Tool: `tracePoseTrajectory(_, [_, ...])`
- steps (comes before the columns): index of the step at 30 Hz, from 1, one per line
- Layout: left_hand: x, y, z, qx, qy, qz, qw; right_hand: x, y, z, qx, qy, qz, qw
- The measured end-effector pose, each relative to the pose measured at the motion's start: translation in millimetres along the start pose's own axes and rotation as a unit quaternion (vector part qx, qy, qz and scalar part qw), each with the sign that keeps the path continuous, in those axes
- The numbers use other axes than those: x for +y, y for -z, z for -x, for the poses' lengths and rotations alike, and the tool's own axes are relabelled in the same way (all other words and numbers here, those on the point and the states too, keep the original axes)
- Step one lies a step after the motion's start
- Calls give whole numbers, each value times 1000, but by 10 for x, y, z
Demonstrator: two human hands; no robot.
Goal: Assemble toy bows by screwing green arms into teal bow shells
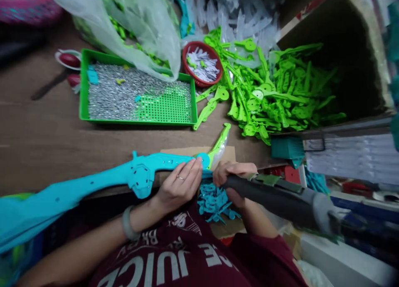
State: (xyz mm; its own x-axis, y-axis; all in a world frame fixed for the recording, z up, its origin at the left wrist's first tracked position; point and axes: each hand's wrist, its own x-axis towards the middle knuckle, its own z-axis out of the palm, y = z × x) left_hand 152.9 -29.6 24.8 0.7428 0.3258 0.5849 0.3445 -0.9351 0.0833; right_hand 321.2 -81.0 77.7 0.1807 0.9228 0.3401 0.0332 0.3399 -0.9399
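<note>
A long blue plastic part [102, 176] stretches from the left edge to the middle of the head view. My left hand [182, 181] is closed on its right end, fingers together near a round blue disc [204, 159]. My right hand [233, 176] is wrapped around the front of a dark grey electric screwdriver [274, 195], whose body runs off to the right. Its tip is hidden at the blue end by my fingers. Just behind, a bright green curved piece with a clear strip [220, 145] meets the disc; whether they are joined I cannot tell.
A green tray [140, 122] holds many small metal pieces. Beside it stand a red bowl [202, 84] of pale strips and a plastic bag [149, 25]. Green parts [268, 95] spill from a cardboard box [346, 50]. Small blue parts [216, 201] lie below my hands.
</note>
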Motion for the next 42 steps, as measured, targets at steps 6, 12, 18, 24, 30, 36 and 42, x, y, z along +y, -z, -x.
tracePoseTrajectory(6, [-426, 472, 72, -112, 188, -13, 976, -127, 23, -687, 27, 71, -45, 996])
tracePoseTrajectory(12, [-857, 534, 265, -128, 260, 90, 953, 490, -584, -1647, 106, 84, -88, 987])
tracePoseTrajectory(18, [-743, 495, 252, -77, 281, 115, 950, 1039, -1129, -1962, 42, 72, -54, 995])
tracePoseTrajectory(24, [-769, 462, 265, -60, 270, 127, 953, 1272, -1212, -2031, 46, 57, 1, 997])
tracePoseTrajectory(30, [-819, 659, 338, -81, 266, 139, 951, 1361, -1200, -2013, 24, 25, 25, 999])
tracePoseTrajectory(36, [-986, 1015, 679, -150, 233, 107, 955, 1319, -1230, -2020, 54, 33, -2, 998])
tracePoseTrajectory(42, [-909, 918, 690, -111, 203, 96, 968, 1212, -1256, -2091, 70, 24, 35, 997])
